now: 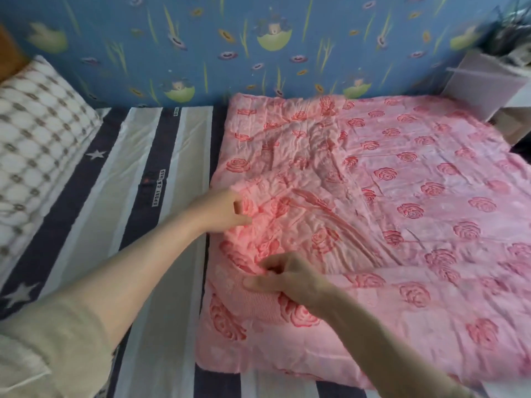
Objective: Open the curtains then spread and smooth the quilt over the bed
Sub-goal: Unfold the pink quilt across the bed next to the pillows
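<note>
A pink quilt (402, 179) with red rose patterns lies folded and wrinkled over the right half of the bed. Its left edge runs down the middle of the striped sheet (161, 156). My left hand (222, 209) rests at that left edge, fingers pinching a raised fold. My right hand (287, 278) sits nearer to me on the quilt, fingers closed on a ribbed pink corner of a folded layer. No curtains are in view.
A checked white pillow (37, 133) lies at the left end of the bed. A blue wall (230, 44) with flower print runs along the far side. A pale box-like piece (485, 81) stands at the far right corner.
</note>
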